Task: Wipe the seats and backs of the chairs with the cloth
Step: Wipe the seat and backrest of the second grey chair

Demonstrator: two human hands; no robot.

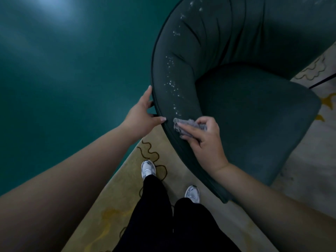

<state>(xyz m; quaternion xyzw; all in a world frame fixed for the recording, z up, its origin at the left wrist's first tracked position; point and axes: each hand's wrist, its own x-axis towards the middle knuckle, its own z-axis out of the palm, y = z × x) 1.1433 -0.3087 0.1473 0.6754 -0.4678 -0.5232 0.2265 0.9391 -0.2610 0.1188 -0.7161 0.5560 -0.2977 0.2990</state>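
A dark green upholstered chair (pixel 254 110) with a curved back fills the right half of the head view. White specks (pixel 171 84) run down the inner face of its left backrest. My right hand (pixel 203 140) holds a bunched grey cloth (pixel 187 127) and presses it against the backrest just below the specks. My left hand (pixel 143 113) grips the outer rim of the backrest, thumb over the piping and fingers behind it.
A dark teal floor (pixel 63 79) lies to the left. A cream rug (pixel 118 197) with yellow and brown squiggles lies under the chair and my feet. My white trainers (pixel 148 169) stand close to the chair's back. A thin black line, maybe a chair leg (pixel 323 81), crosses at the right.
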